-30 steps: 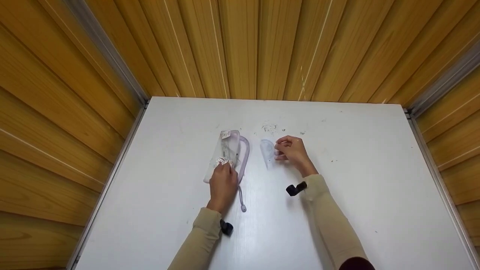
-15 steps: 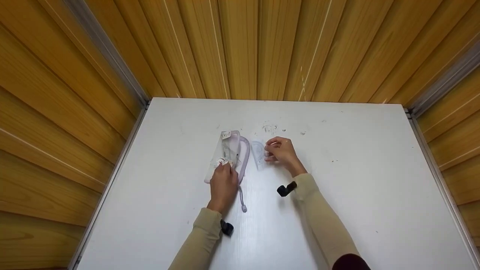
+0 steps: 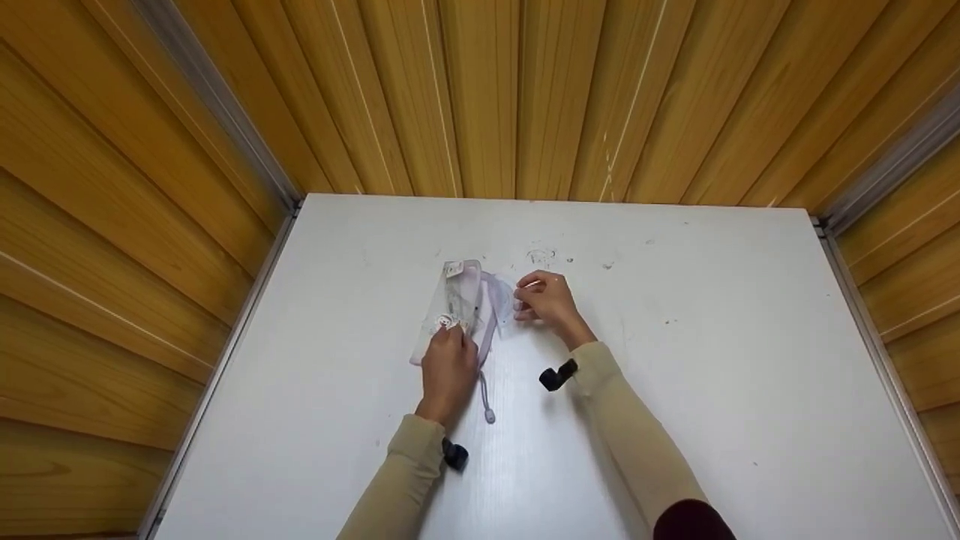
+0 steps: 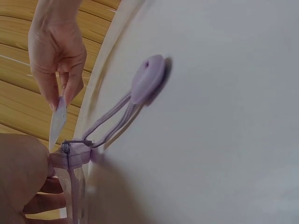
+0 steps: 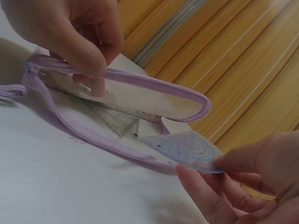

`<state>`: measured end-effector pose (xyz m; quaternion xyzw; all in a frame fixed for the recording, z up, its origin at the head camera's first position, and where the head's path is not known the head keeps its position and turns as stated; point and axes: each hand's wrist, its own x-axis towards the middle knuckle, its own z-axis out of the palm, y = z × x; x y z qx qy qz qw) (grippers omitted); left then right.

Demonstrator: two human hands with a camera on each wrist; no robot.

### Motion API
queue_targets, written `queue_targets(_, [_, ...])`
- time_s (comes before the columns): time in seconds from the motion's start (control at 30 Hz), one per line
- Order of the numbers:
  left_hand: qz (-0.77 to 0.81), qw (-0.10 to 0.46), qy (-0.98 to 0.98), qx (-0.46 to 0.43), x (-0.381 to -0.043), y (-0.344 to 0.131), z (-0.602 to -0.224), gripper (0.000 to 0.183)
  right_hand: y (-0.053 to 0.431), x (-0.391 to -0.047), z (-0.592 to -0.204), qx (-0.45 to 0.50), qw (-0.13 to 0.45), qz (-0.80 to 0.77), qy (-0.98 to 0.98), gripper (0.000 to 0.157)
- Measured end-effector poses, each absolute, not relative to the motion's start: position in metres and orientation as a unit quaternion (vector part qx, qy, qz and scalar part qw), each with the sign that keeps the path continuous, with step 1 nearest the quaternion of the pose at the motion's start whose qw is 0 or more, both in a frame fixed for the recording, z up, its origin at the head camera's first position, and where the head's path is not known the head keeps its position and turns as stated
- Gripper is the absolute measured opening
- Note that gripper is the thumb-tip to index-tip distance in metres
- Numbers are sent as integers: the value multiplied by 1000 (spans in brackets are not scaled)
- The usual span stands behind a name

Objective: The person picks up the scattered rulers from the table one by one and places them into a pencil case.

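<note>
A see-through pencil pouch (image 3: 459, 289) with lilac zipper trim lies unzipped on the white table. My left hand (image 3: 448, 367) grips one edge of its mouth and lifts it, so the mouth gapes in the right wrist view. Between thumb and fingers, my right hand (image 3: 547, 300) pinches a clear protractor (image 5: 184, 147) with blue markings. The protractor's far corner reaches into the pouch's mouth, over the zipper edge. Inside the pouch, a clear set square (image 5: 117, 122) shows. A lilac zipper pull (image 4: 148, 79) on a cord loop hangs from the pouch's near end.
The white table (image 3: 720, 337) has small dark marks and specks near its back. Wood-patterned panels (image 3: 480, 97) stand behind it and at both sides, with grey metal rails at the corners. Each wrist carries a small black camera (image 3: 559, 375).
My right hand has moved left with the protractor, bringing it from beside the pouch to overlap the pouch's zipper edge. My left hand keeps its grip in nearly the same place.
</note>
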<state>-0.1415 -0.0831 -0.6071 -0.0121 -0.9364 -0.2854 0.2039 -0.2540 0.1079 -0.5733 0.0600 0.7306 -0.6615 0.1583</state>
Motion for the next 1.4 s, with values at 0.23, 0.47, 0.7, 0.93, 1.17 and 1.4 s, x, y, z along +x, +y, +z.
queue_targets(0.23, [-278,208,-938,-17,-142,-82,-606,13,99,-253,-574,61,158,-672,721,19])
queue_targets(0.47, [-274,203,-940,-17,-142,-83,-605,11,92,-254,-576,64,154,-673,721,17])
queue_targets(0.7, [-281,215,-935,-15,-142,-84,-607,9,81,-252,-578,54,148,-668,727,17])
queue_targets(0.93, [-281,205,-937,-15,-141,-84,-608,8,69,-249,-584,45,141,-669,728,14])
queue_targets(1.17, [-278,200,-939,-17,-141,-84,-607,9,60,-246,-586,58,138,-666,731,14])
queue_targets(1.4, [-268,213,-939,-17,-141,-84,-609,10,53,-244,-588,72,143,-676,720,14])
